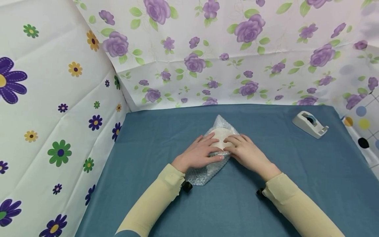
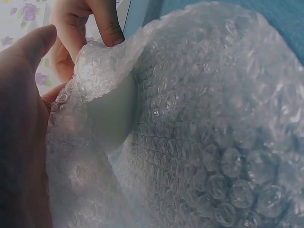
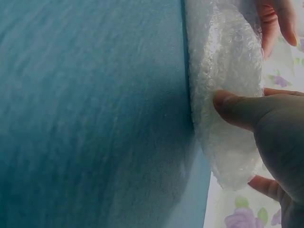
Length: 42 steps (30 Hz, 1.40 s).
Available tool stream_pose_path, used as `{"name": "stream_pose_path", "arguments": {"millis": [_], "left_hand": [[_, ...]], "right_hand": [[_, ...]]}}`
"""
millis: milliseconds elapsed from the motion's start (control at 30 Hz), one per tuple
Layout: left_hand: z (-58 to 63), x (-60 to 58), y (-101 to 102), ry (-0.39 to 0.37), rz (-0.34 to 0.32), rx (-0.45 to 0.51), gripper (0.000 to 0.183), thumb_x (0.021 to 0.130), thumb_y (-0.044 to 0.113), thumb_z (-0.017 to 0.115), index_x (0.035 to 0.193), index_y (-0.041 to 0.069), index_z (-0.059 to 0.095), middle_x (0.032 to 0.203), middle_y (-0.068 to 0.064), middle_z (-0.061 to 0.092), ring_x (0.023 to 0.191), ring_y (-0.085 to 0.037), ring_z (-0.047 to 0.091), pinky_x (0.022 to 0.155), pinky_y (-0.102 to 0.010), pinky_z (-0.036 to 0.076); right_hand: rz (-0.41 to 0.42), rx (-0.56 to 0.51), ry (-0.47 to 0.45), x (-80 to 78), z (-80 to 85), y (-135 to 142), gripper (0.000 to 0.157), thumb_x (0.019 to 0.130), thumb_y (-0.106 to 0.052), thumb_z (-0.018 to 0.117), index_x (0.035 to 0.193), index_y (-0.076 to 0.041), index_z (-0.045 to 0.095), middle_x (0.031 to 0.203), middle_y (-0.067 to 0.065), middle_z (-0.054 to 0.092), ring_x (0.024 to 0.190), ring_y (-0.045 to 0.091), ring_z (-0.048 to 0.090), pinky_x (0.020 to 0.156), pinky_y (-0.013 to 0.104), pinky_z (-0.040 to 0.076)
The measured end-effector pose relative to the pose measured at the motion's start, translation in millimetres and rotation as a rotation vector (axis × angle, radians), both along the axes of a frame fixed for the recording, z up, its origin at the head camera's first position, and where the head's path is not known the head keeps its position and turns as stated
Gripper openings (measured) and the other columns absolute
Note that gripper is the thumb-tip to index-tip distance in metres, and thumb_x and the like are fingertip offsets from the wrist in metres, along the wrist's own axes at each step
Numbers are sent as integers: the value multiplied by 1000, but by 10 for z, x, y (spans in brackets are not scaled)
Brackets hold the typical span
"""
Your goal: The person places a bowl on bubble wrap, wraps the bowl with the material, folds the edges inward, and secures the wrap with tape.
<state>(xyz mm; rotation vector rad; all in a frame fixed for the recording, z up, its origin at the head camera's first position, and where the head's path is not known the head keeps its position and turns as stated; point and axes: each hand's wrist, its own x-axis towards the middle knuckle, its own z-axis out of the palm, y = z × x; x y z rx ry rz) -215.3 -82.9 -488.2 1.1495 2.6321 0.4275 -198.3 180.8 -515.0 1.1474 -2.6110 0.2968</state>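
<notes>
A white round bowl-like dish point(image 1: 220, 136) lies on a sheet of bubble wrap point(image 1: 202, 174), which is turned up around it. My left hand point(image 1: 202, 153) rests on the wrap and the dish's left side, fingers spread. In the left wrist view its thumb point(image 2: 40, 45) stands apart from the wrap, and the dish's pale curved side point(image 2: 111, 116) shows inside a fold. From the right, my right hand point(image 1: 247, 151) grips the wrapped edge. The right wrist view has its thumb point(image 3: 230, 104) pressed on the near face of the wrap, with other fingers along the far edge.
A white tape dispenser point(image 1: 310, 124) stands toward the back right of the blue-covered table point(image 1: 296, 158). Flower-patterned sheets point(image 1: 192, 65) hang behind the table and along its left side. Small black devices point(image 1: 187, 186) sit at both wrists.
</notes>
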Motion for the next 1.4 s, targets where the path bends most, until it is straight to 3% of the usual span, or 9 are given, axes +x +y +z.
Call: {"name": "stream_pose_path", "arguments": {"millis": [200, 733, 1400], "left_hand": [[8, 4, 9, -11, 1, -15, 58, 109, 66, 46, 151, 30, 65, 172, 0, 36, 165, -18, 4, 131, -57, 8], [29, 15, 36, 10, 10, -30, 56, 109, 63, 49, 148, 28, 67, 171, 0, 39, 165, -18, 6, 131, -57, 10], [26, 21, 57, 6, 12, -26, 54, 109, 62, 52, 147, 27, 68, 170, -1, 41, 165, -19, 9, 130, -59, 12]], "right_hand": [[13, 25, 17, 14, 7, 14, 48, 83, -7, 94, 128, -17, 80, 134, 3, 74, 141, 35, 56, 118, 67, 36], [-71, 60, -66, 34, 80, -56, 30, 91, -6, 86, 119, -18, 84, 126, 0, 77, 140, 34, 57, 115, 68, 39], [-185, 90, -128, 65, 77, -152, 29, 95, -5, 81, 121, -19, 84, 123, 0, 78, 143, 32, 54, 114, 70, 39]]}}
